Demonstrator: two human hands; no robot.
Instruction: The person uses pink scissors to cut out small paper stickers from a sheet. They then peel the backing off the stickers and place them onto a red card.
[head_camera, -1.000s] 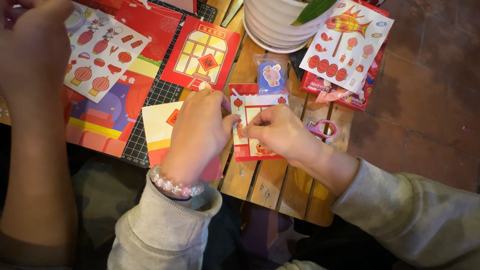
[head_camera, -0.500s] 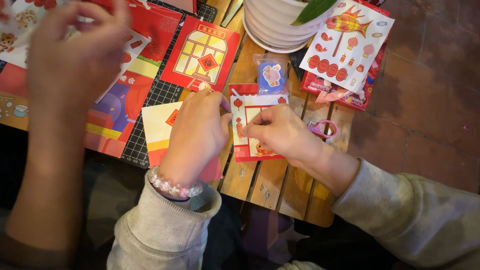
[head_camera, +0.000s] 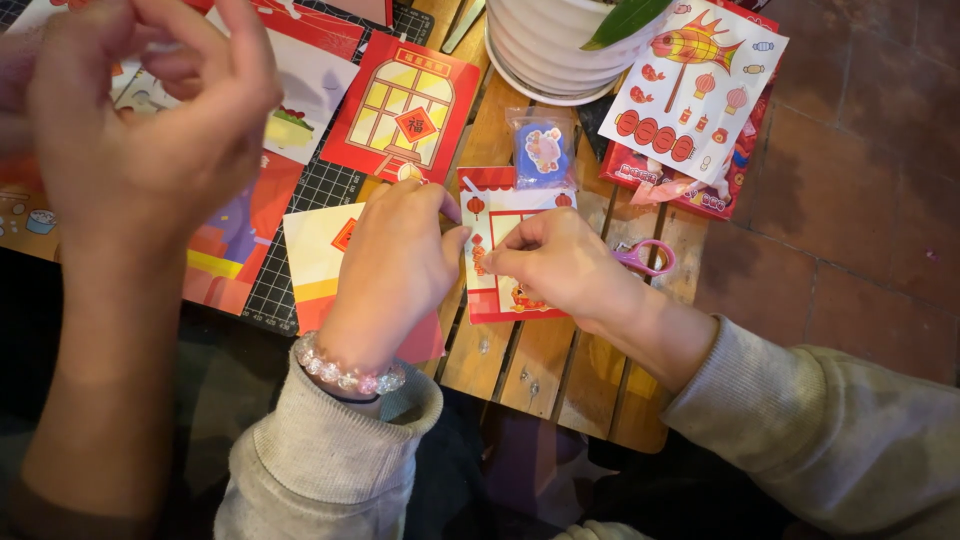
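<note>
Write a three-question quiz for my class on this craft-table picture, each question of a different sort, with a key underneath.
1. True or false: the pink-handled scissors lie under the left hand.
2. Which thing stands at the table's far edge, above the small blue packet? A) a white pot B) a glass jar C) a tin box
3. Fill in: both of the person's hands meet on a red and white ______ sheet.

Key
1. False: the scissors lie just beyond the right hand.
2. A, the white pot, with a green leaf over its rim.
3. Sticker: the sheet carries small red lantern shapes.
</note>
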